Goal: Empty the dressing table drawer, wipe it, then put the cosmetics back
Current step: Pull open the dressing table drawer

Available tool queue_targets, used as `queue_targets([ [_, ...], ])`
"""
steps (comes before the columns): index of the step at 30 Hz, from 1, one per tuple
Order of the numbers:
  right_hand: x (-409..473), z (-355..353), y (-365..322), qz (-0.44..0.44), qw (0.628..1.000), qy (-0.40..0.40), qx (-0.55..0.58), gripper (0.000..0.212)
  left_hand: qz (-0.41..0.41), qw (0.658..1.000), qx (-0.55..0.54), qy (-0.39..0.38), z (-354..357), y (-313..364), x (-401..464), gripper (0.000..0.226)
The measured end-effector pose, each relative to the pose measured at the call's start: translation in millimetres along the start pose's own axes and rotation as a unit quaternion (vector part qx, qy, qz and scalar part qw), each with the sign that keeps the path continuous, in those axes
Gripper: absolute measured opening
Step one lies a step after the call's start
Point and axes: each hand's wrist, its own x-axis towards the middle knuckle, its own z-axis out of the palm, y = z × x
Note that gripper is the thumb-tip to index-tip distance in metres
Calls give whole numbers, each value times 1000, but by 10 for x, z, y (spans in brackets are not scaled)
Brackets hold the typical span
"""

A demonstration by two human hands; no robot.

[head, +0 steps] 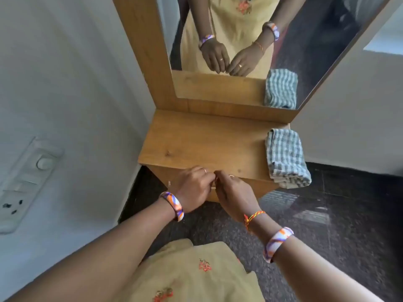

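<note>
A small wooden dressing table [196, 140] stands against the wall under a tall mirror. Its drawer [261, 187] is closed below the top's front edge. My left hand [192, 190] and my right hand [233, 195] are side by side at the drawer front, fingers curled at the thin metal handle [169, 184], most of which they hide. A folded green-and-white checked cloth [285, 158] lies on the right end of the tabletop, overhanging the front corner. No cosmetics are visible.
The mirror [239, 40] reflects my hands and the cloth. A white wall with a switch and socket plate [24, 182] runs close on the left. Dark speckled floor [327, 214] lies to the right and below the table.
</note>
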Motion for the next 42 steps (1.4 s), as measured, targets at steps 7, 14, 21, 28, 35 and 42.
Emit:
queue_targets([
  [7,24,722,305,-36,985,55,-159,44,-25,998,57,-15,701,-217,-235,23],
  [14,-36,1030,234,-6,981,128,-144,46,-58,995,71,33,912,-143,-388,39],
  [21,-264,956,29,49,992,30,-116,47,-79,986,117,-86,825,34,-635,43],
  [28,-618,894,-140,40,986,-29,-161,39,51,986,120,105,413,166,-782,31],
  [35,-883,784,-310,80,974,-151,-147,42,-62,996,54,-24,59,249,-752,31],
  [42,-1071,342,-481,55,983,-138,105,17,-96,985,-69,-127,133,233,-885,20],
])
